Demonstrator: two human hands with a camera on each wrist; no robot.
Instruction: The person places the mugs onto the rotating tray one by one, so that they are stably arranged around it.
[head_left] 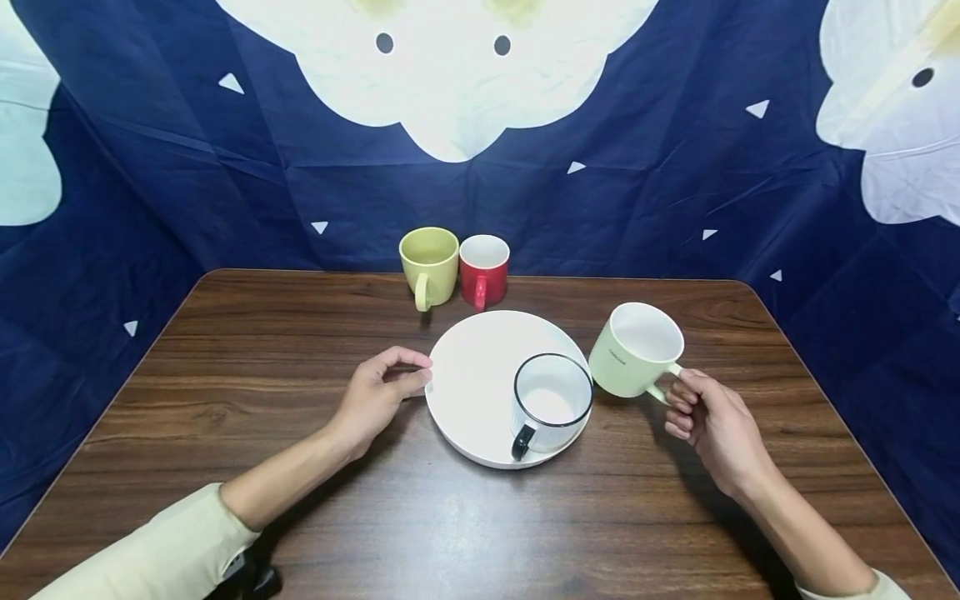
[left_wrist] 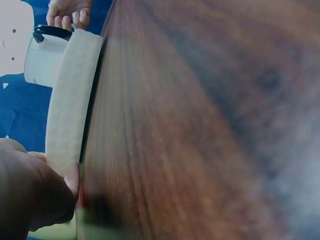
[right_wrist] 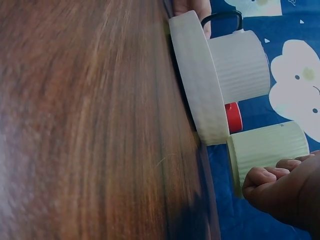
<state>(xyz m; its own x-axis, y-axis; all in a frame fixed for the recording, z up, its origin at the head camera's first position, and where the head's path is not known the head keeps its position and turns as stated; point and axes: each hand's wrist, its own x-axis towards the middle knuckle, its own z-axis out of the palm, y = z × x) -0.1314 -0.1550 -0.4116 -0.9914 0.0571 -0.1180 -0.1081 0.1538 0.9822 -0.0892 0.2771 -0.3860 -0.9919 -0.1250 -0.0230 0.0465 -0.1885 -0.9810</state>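
A round white plate with a raised side lies mid-table. On its right part stands a white mug with a black rim and black handle. My left hand holds the plate's left edge, fingertips at the rim. In the left wrist view those fingers lie against the plate's side wall. To the right of the plate, my right hand grips a pale green mug by its handle. This mug is upright and raised off the table, as the right wrist view shows, its base near the plate's rim height.
Behind the plate, a yellow-green mug and a red mug with a white inside stand side by side at the table's back edge. A blue cloth with white cloud shapes hangs behind and beside the wooden table.
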